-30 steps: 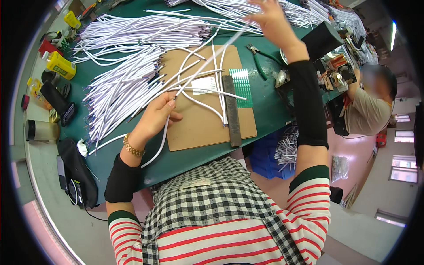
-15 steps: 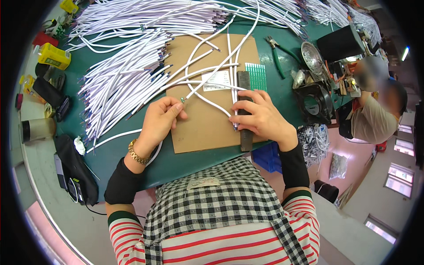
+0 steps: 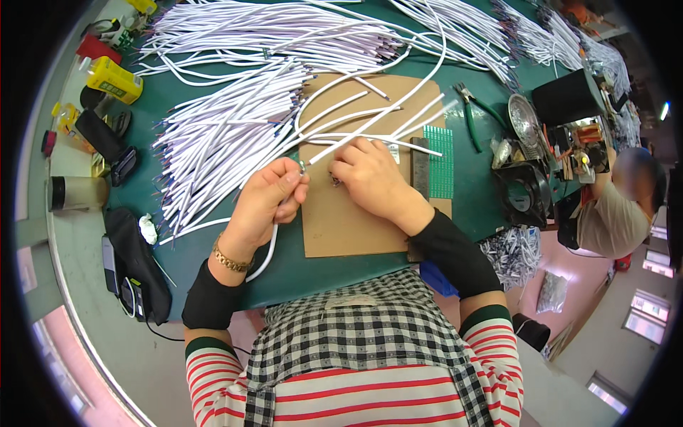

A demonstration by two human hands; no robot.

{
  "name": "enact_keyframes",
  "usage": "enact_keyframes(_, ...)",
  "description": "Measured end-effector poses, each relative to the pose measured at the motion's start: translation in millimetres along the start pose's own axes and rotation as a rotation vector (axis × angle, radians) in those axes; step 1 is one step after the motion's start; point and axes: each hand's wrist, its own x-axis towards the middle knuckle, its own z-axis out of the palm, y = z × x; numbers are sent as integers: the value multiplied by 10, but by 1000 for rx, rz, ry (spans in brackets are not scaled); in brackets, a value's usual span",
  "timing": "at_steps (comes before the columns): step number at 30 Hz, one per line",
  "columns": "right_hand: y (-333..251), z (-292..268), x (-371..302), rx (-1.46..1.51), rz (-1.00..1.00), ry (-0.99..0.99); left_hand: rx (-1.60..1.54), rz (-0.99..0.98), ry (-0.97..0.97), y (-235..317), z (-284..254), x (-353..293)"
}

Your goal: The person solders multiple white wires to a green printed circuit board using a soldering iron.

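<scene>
My left hand (image 3: pixel 274 191) is closed in a pinch on a small green circuit board (image 3: pixel 302 169) beside the end of a white cable. A length of white cable (image 3: pixel 265 257) hangs below that hand. Just to the right, my right hand (image 3: pixel 370 176) is closed with its fingers curled down over the cardboard. Dark wire ends (image 3: pixel 334 182) peek out at its fingertips, and white cables (image 3: pixel 425 118) run out behind the hand to the upper right. How many it grips is hidden. A sheet of brown cardboard (image 3: pixel 341 231) lies beneath both hands.
A large bundle of white cables (image 3: pixel 220 135) lies left, with more cables (image 3: pixel 270 32) behind. On the right are a dark bar (image 3: pixel 420 171), a green board panel (image 3: pixel 440 160), green-handled pliers (image 3: pixel 472 124), a metal dish (image 3: pixel 523 114) and a black fan (image 3: pixel 523 196). Another person (image 3: pixel 612 213) sits far right.
My right hand has moved left from the dark bar toward my left hand, bringing white cables with it. My left hand keeps its pinch. The whole view has shifted slightly.
</scene>
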Motion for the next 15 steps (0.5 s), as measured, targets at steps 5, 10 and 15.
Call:
enact_keyframes(5, -83, -370, -230, 250, -30, 85, 175, -250, -194, -6, 14, -47)
enact_keyframes(10, -85, -385, -326, 184, -187, 192, 322, -347, -285, -182, 48, -15)
enact_keyframes(15, -142, -404, -456, 197, -179, 31, 369, -284, -168, -319, 148, -85)
